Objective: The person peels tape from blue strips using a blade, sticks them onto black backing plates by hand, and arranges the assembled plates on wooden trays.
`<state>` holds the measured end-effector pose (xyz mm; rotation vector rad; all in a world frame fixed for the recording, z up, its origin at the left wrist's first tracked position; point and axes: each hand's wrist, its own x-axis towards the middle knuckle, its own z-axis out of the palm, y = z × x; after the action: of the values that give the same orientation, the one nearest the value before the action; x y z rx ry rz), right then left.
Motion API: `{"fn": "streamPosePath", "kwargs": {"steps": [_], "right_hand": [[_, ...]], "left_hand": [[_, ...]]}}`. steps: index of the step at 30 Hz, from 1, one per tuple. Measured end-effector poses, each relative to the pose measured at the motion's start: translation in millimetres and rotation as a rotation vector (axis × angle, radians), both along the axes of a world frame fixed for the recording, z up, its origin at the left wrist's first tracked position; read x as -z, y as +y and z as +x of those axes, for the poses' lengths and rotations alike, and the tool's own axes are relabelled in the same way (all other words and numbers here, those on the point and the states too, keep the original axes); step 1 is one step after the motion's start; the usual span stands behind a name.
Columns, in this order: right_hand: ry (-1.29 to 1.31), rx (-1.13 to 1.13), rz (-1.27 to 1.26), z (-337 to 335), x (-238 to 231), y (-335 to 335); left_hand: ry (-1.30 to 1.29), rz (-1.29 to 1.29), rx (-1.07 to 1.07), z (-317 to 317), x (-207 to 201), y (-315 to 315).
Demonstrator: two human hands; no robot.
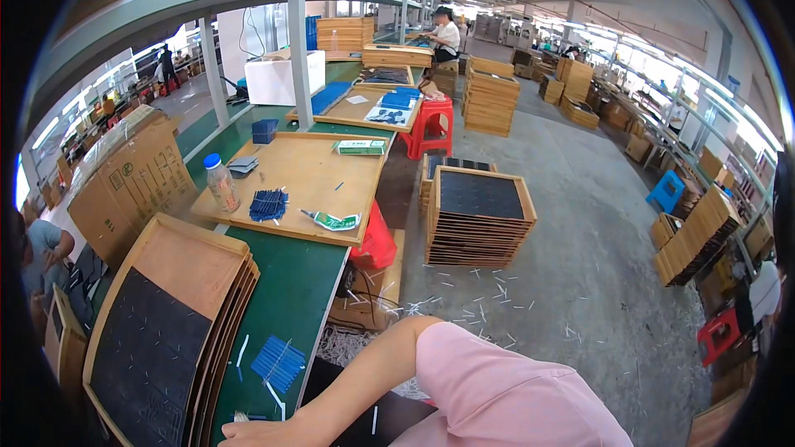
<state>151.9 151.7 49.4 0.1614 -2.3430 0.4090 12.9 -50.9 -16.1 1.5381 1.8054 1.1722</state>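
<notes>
My right hand (261,433) rests low over the green bench (281,269), partly cut off by the lower edge. Something small and pale shows at its fingertips, too little to name. How far its fingers are closed is hidden. Just beyond it on the green surface lies a flat row of blue strips (279,362), with loose white and blue slivers around. Left of the hand, a stack of wooden trays (225,277) leans at a tilt, and a black sheet (149,356) covers much of the top one. My left hand is out of view.
On the bench, a wooden board (310,170) carries a blue-capped bottle (222,184), a blue bundle (268,205) and a green-white tube (335,222). Tray stacks (479,219) and a red stool (432,126) stand on the floor, strewn with white scraps. A person (447,36) sits farther back.
</notes>
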Motion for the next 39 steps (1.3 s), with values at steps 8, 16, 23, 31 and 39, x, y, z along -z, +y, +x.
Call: {"fn": "streamPosePath", "kwargs": {"steps": [8, 16, 23, 31, 39], "right_hand": [[0.039, -0.365, -0.055, 5.1, 13.4, -6.2], [-0.840, -0.161, -0.056, 55.1, 51.5, 8.8], [-0.620, 0.069, -0.474, 3.5, 32.1, 57.6], [-0.978, -0.096, -0.574, -31.6, 25.5, 87.2], [-0.906, -0.043, -0.460, -28.1, 23.0, 86.7]], "left_hand": [[-0.202, 0.161, -0.160, 23.7, -7.2, 18.2], [-0.546, 0.551, -0.328, -5.8, -17.0, 36.7], [-0.699, 0.508, -0.532, -8.0, -4.0, 29.5], [-0.792, 0.475, -0.483, -21.1, 3.8, 15.1], [-0.857, 0.453, -0.419, -21.2, 7.4, 16.6]]}}
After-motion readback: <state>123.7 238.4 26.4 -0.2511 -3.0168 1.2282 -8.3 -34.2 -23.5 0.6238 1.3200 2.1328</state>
